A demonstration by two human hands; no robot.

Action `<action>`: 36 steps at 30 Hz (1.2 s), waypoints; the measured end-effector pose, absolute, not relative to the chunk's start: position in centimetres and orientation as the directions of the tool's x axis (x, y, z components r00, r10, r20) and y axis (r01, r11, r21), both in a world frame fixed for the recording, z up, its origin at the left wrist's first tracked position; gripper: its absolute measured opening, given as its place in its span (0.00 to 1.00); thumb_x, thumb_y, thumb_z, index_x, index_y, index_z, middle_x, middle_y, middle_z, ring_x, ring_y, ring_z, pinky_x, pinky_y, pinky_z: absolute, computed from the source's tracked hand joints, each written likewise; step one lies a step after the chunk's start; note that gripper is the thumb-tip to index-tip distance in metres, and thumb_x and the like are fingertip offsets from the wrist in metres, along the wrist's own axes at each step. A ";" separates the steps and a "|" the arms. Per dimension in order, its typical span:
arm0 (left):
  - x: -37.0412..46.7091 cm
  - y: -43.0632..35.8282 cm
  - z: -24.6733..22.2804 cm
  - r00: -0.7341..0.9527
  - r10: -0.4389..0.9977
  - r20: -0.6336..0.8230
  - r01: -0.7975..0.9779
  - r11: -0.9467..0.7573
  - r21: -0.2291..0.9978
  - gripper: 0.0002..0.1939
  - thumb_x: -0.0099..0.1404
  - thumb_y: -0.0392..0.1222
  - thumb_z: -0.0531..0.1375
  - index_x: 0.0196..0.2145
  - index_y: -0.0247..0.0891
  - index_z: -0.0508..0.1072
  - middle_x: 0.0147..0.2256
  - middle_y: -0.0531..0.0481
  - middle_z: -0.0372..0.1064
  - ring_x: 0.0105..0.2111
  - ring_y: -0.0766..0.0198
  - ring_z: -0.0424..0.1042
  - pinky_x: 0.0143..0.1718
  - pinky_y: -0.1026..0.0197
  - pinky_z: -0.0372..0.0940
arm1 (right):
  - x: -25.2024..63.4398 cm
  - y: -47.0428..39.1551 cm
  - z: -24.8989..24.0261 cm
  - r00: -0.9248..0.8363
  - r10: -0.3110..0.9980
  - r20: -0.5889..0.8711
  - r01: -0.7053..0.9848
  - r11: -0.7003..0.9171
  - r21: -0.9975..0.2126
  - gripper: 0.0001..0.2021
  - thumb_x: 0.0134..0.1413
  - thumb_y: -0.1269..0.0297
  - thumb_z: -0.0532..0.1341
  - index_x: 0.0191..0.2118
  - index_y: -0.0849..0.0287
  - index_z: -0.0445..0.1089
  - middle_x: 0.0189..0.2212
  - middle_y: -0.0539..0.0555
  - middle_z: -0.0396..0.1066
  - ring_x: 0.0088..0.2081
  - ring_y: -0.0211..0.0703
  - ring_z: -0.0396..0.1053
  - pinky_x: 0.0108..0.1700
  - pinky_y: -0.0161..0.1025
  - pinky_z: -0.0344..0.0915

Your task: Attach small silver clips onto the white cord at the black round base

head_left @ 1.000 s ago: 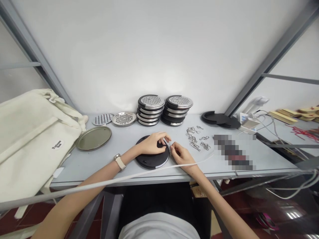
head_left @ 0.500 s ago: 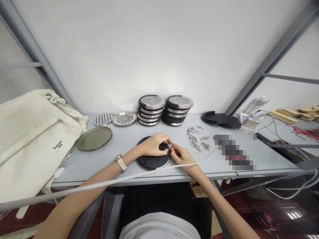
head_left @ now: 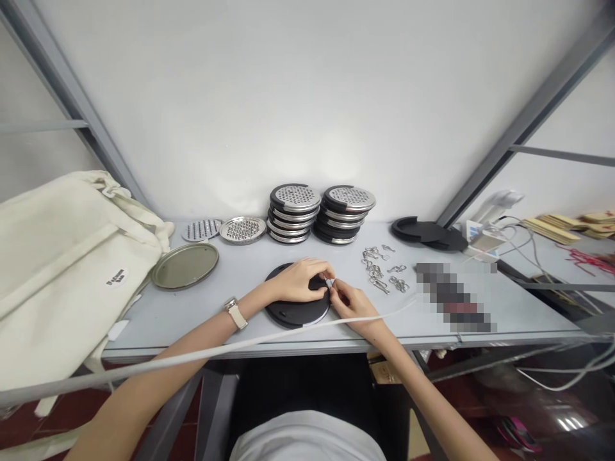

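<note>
A round black disc (head_left: 294,315) with a small slot lies at the table's front edge, a strip of shiny rim showing at its lower right. My left hand (head_left: 302,282) rests over it, thumb and fingers curled together in a pinch at its right side. Between my fingertips glints a small metal clasp (head_left: 329,282), partly hidden by the fingers. From the right, my right hand (head_left: 353,304) pinches at the same clasp, its fingers closed at the disc's edge. Several loose metal clasps (head_left: 379,269) lie on the table to the right.
Two stacks of round graters (head_left: 294,214) with black holders stand by the wall. Loose grater plates (head_left: 243,229) and an olive round lid (head_left: 185,266) lie left, beside a cream bag (head_left: 62,256). Black holders (head_left: 418,229) sit at the right. A white cable (head_left: 269,340) crosses in front.
The view has shifted slightly. Both hands keep their pinch at the disc's right edge; the fingertips and clasp have moved only a little.
</note>
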State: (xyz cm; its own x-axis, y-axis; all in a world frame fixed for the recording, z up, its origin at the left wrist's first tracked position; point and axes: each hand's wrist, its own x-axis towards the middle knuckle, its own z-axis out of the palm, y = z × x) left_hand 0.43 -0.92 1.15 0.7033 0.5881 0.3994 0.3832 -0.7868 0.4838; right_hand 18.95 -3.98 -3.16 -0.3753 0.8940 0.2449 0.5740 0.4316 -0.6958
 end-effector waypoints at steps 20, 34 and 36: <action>0.3 -0.8 1.0 0.708 0.576 0.409 0.318 -0.776 0.544 0.12 0.56 0.30 0.57 0.39 0.37 0.67 0.36 0.50 0.69 0.36 0.64 0.68 0.42 0.62 0.62 | 18.9 -4.0 -3.0 -0.389 0.886 0.252 0.550 0.443 -0.708 0.11 0.58 0.61 0.48 0.25 0.57 0.54 0.18 0.45 0.53 0.21 0.34 0.52 0.25 0.33 0.49; 0.2 -0.5 0.7 0.692 0.604 0.394 0.332 -0.752 0.570 0.13 0.57 0.29 0.55 0.41 0.37 0.66 0.38 0.49 0.67 0.36 0.65 0.68 0.42 0.60 0.64 | 19.0 -3.5 -3.6 -0.357 0.897 0.262 0.523 0.424 -0.740 0.14 0.58 0.58 0.48 0.23 0.57 0.50 0.18 0.44 0.50 0.21 0.33 0.50 0.25 0.32 0.48; 0.2 -0.5 0.5 0.668 0.630 0.397 0.345 -0.734 0.585 0.14 0.56 0.30 0.56 0.42 0.37 0.66 0.40 0.49 0.65 0.35 0.65 0.68 0.41 0.61 0.65 | 19.0 -3.5 -3.6 -0.346 0.899 0.269 0.526 0.424 -0.738 0.14 0.59 0.58 0.47 0.23 0.57 0.50 0.18 0.44 0.50 0.21 0.34 0.50 0.25 0.32 0.49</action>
